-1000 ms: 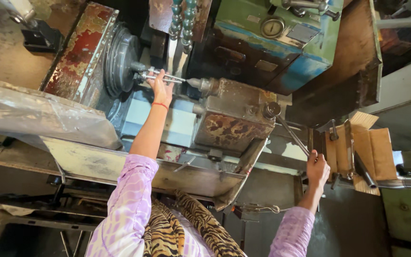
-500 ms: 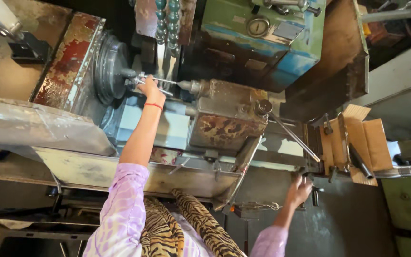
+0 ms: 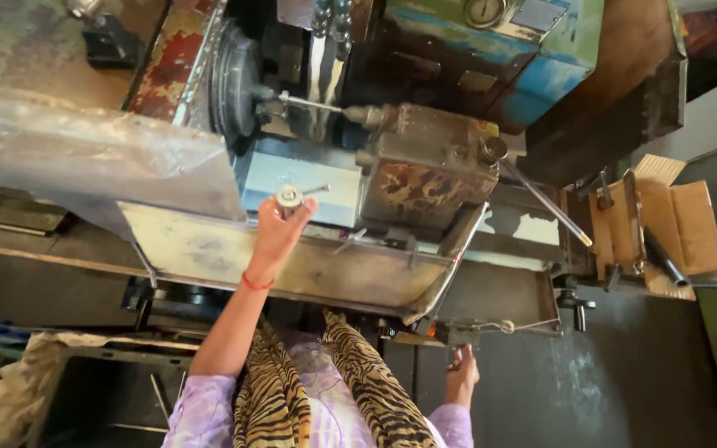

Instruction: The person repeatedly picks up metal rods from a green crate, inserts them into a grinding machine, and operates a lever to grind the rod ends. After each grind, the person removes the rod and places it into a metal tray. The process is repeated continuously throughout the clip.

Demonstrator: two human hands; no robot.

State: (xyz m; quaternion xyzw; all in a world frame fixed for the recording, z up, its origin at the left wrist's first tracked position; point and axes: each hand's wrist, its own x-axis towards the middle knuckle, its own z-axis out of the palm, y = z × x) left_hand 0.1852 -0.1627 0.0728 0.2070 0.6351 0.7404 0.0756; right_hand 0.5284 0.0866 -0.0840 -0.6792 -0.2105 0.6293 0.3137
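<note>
My left hand is raised over the lathe's chip tray, pinching a small round metal part with a thin pin sticking out to the right. It is well short of the chuck, where a thin rod runs into the turret head. My right hand hangs low beside my body, below the tray's corner. Its fingers are loosely apart and it holds nothing.
A long lever juts from the turret head to the right. Cardboard pieces and tools lie on a ledge at the right. Clear plastic sheeting covers the machine on the left. A green-blue gauge housing stands behind.
My left hand has drawn back from the chuck toward me, carrying the small metal part. My right hand has let go of the lever area and dropped to my side.
</note>
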